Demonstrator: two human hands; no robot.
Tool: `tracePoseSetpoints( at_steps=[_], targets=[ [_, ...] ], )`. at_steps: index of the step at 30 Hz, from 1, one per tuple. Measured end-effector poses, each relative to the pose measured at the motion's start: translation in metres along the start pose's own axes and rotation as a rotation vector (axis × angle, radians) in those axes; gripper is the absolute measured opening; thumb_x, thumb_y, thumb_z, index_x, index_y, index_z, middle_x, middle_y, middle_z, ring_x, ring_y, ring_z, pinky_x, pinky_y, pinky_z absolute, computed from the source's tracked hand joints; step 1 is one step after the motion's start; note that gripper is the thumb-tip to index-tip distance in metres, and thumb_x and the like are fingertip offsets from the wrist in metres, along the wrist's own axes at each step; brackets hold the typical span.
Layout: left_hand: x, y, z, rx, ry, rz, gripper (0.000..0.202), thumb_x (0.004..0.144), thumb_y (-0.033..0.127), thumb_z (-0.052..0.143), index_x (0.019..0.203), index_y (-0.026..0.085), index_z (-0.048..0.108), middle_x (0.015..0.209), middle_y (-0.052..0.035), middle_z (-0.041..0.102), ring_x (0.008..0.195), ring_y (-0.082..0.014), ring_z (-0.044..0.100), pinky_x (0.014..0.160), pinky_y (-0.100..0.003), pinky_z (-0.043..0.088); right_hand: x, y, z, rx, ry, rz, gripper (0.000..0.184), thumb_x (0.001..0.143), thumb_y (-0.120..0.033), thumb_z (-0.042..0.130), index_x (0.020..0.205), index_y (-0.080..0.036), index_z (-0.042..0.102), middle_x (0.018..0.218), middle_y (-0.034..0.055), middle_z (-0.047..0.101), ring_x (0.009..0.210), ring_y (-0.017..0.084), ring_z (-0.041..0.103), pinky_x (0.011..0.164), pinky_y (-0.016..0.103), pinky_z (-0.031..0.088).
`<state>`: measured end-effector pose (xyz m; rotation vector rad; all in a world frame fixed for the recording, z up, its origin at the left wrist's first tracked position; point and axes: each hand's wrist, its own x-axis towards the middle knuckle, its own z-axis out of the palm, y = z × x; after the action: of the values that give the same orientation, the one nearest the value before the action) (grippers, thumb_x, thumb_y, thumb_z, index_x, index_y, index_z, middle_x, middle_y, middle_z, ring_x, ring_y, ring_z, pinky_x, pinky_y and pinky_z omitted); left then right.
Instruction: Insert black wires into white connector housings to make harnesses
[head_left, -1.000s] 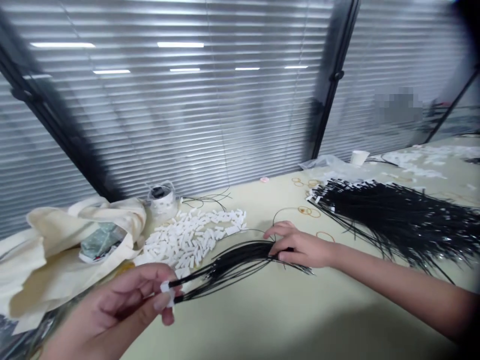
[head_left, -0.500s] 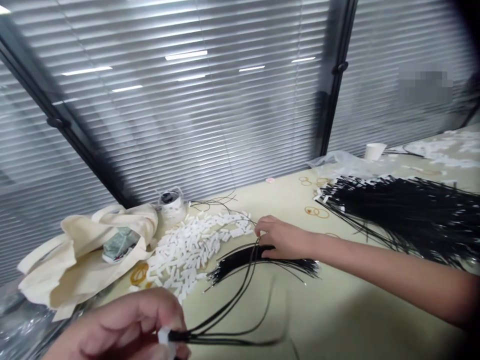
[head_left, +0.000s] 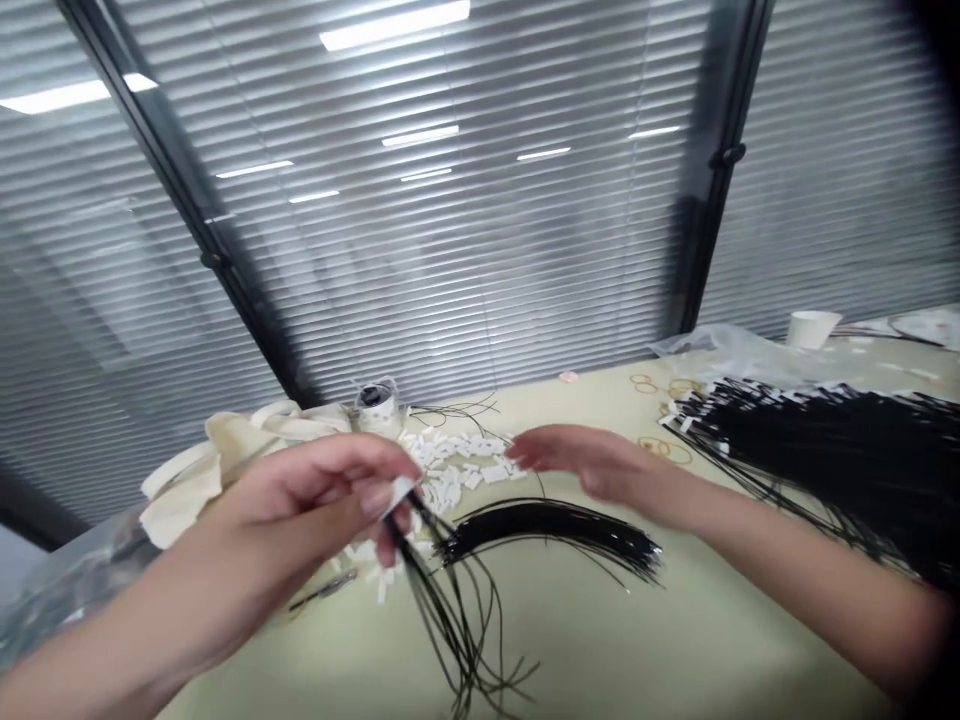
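Left hand pinches a wired white piece; right hand spreads over the table

The far edge of the tabletop (head_left: 600,640) runs along the slatted blinds (head_left: 480,270), and its near edge lies out of view. Along the back stand a white holder with something black in it (head_left: 377,408) and a white cup (head_left: 812,328), with clear plastic (head_left: 724,350) beside the cup. A cloth bag (head_left: 180,490) limits room behind the left forearm; a broad mass of black wires (head_left: 832,460) fills the right side, beyond the right forearm. The widest open stretch of pale surface lies toward the wearer, between the two forearms.

The small white piece (head_left: 401,492) sits at the fingertips of the left hand (head_left: 322,510), its loose wires (head_left: 450,610) hanging down and fanning out at their ends. A curved wire bundle (head_left: 555,525) rests on the table between the hands, below the right hand (head_left: 600,465). Scattered white pieces (head_left: 450,487) lie behind the held one.

The left hand is narrowed to a pinch, thumb nearest the camera. The right hand is blurred, fingers stretched leftward, thumb hanging apart: wide rather than closed.
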<state>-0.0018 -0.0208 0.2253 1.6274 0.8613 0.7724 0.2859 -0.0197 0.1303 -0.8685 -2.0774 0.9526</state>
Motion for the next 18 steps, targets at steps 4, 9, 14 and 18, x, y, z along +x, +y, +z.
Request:
tracePoseSetpoints(
  at_steps=[4, 9, 14, 18],
  targets=[
    [0.027, 0.009, 0.027, -0.063, -0.186, 0.005, 0.01, 0.086, 0.021, 0.058, 0.094, 0.019, 0.065, 0.075, -0.0004, 0.063, 0.068, -0.0095, 0.061, 0.063, -0.017, 0.05, 0.001, -0.052, 0.041, 0.484, -0.227, 0.137, 0.056, 0.073, -0.037, 0.07, 0.12, -0.018, 0.046, 0.109, 0.0105, 0.061, 0.101, 0.018, 0.06, 0.087, 0.033, 0.045],
    [0.047, -0.002, 0.034, -0.213, -0.181, 0.022, 0.01, 0.086, 0.022, 0.059, 0.094, 0.017, 0.062, 0.077, -0.0007, 0.06, 0.072, -0.0115, 0.063, 0.058, -0.018, 0.049, -0.013, -0.054, 0.055, 0.817, -0.015, 0.319, 0.031, 0.09, -0.043, 0.047, 0.095, -0.013, 0.05, 0.07, 0.0034, 0.062, 0.048, 0.008, 0.058, 0.049, 0.019, 0.041],
    [0.054, -0.019, 0.034, -0.276, -0.159, -0.046, 0.011, 0.083, 0.021, 0.063, 0.093, 0.019, 0.063, 0.086, -0.0015, 0.061, 0.08, -0.0131, 0.063, 0.065, -0.02, 0.051, -0.057, -0.042, 0.034, 0.829, 0.031, 0.583, 0.033, 0.088, -0.045, 0.049, 0.094, -0.013, 0.056, 0.055, -0.0027, 0.048, 0.037, 0.003, 0.036, 0.037, 0.016, 0.026],
    [0.051, -0.054, 0.022, -0.143, 0.0, -0.078, 0.019, 0.084, 0.034, 0.061, 0.101, 0.026, 0.062, 0.109, -0.0023, 0.062, 0.105, -0.0204, 0.057, 0.08, -0.025, 0.05, -0.114, -0.034, -0.023, 0.309, 0.332, 0.641, 0.038, 0.086, -0.051, 0.052, 0.093, -0.015, 0.062, 0.051, -0.0051, 0.034, 0.043, 0.003, 0.027, 0.043, 0.018, 0.024]
  ],
)
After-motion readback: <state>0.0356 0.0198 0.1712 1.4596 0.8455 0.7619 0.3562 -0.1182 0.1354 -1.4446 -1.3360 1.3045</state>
